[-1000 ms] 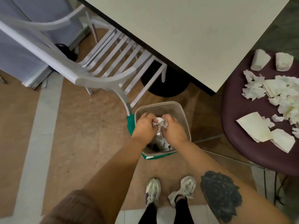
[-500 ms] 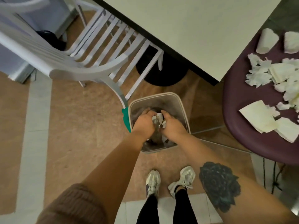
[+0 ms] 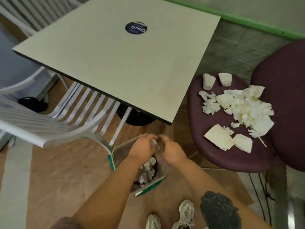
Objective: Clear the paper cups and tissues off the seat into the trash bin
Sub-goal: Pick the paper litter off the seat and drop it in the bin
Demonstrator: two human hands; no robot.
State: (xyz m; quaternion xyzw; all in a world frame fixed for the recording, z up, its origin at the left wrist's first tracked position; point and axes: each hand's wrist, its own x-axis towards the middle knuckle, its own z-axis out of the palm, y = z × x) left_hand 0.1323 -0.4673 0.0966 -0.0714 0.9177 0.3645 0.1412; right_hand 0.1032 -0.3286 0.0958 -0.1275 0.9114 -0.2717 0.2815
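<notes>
Holding both hands over the trash bin (image 3: 158, 183), my left hand (image 3: 142, 148) pinches a tissue scrap (image 3: 154, 142); my right hand (image 3: 171, 150) looks curled, its grip unclear. I think the scrap may fall beside the rim if I release it too far forward.

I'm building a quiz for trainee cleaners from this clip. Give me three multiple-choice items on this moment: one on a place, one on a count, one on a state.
1. Where is the clear plastic trash bin with green trim?
A. On the square table
B. On the floor beside the white slatted chair
C. On the purple seat

2. How many white paper cups lie at the far end of the purple padded seat?
A. Two
B. Four
C. None

3. What state is the seat in?
A. Cleared
B. Covered by a cloth
C. Littered with tissues

Key:
1 B: the trash bin stands on the floor by the chair, under the left hand and right hand.
2 A: two paper cups lie side by side on the seat.
3 C: torn white tissues are spread across it.
</notes>
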